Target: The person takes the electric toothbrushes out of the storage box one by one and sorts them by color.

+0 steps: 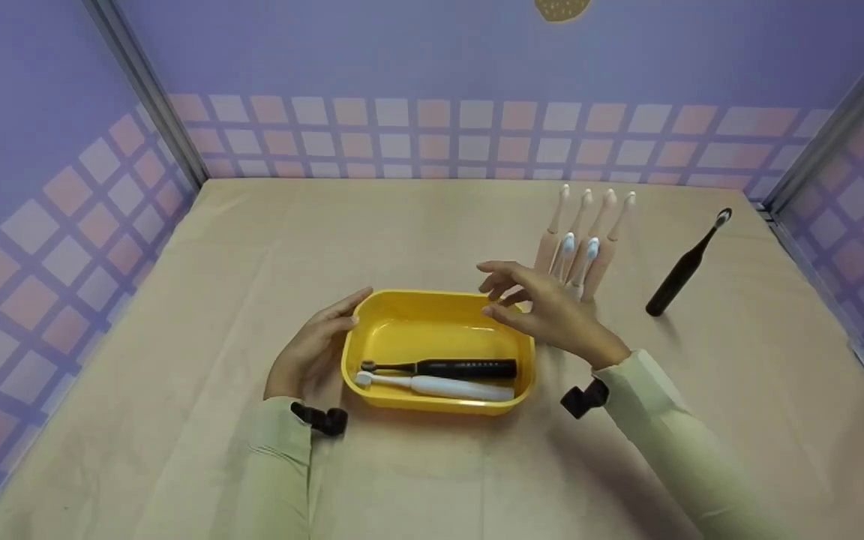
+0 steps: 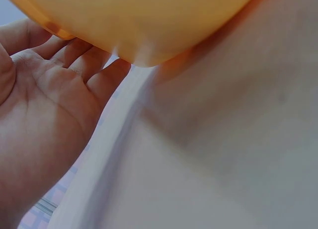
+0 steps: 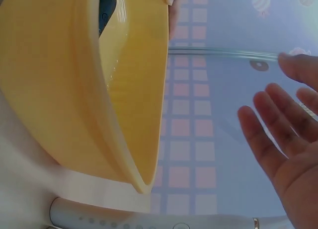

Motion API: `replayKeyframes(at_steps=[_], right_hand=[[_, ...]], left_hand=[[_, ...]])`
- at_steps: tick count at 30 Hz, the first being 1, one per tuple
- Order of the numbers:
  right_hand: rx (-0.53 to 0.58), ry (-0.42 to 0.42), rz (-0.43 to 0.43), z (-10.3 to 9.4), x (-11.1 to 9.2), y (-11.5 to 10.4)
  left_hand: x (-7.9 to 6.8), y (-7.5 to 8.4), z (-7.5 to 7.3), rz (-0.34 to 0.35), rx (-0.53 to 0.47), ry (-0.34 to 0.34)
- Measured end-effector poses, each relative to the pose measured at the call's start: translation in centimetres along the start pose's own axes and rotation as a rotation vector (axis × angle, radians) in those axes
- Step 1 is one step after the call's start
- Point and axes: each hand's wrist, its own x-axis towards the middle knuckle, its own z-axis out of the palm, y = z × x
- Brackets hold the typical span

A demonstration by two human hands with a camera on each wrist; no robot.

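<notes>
A yellow plastic bin (image 1: 432,319) stands on the table. Along its near side lie a black electric toothbrush (image 1: 469,368) and, in front of that, a white one (image 1: 462,388), heads to the left. My left hand (image 1: 312,345) grips the bin's left end, thumb at the rim and fingers along the outer wall, as the left wrist view also shows. Over the bin's back right corner hovers my right hand (image 1: 552,311), fingers loosely bent and spread, holding nothing. In the right wrist view its fingers (image 3: 283,134) are apart from the bin wall.
Behind the right hand is a group of several pale electric toothbrushes (image 1: 549,247), partly hidden by it, two with blue-tinted heads. Farther right is another black electric toothbrush (image 1: 676,281). Tiled-pattern panels (image 1: 432,139) bound the beige-covered table (image 1: 327,232) at back and sides.
</notes>
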Motion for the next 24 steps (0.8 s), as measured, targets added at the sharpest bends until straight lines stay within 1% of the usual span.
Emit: replayKeyframes(at_steps=[8, 12, 18, 21, 24], right_hand=[[0.0, -0.268, 0.057, 0.5, 1.0, 0.1], [-0.03, -0.396, 0.118, 0.9, 1.6, 0.0], [-0.072, -0.582, 0.201, 1.4, 2.4, -0.3], [-0.086, -0.658, 0.236, 1.8, 2.8, -0.3], [-0.112, -0.712, 0.269, 2.2, 3.2, -0.4]], left_hand=[[0.1, 0.0, -0.1, 0.012, 0.022, -0.002], [0.1, 0.0, -0.1, 0.015, 0.027, -0.002], [0.1, -0.1, -0.1, 0.015, 0.009, -0.011], [0.1, -0.1, -0.1, 0.013, 0.006, -0.008], [0.1, -0.1, -0.1, 0.011, 0.002, -0.004]])
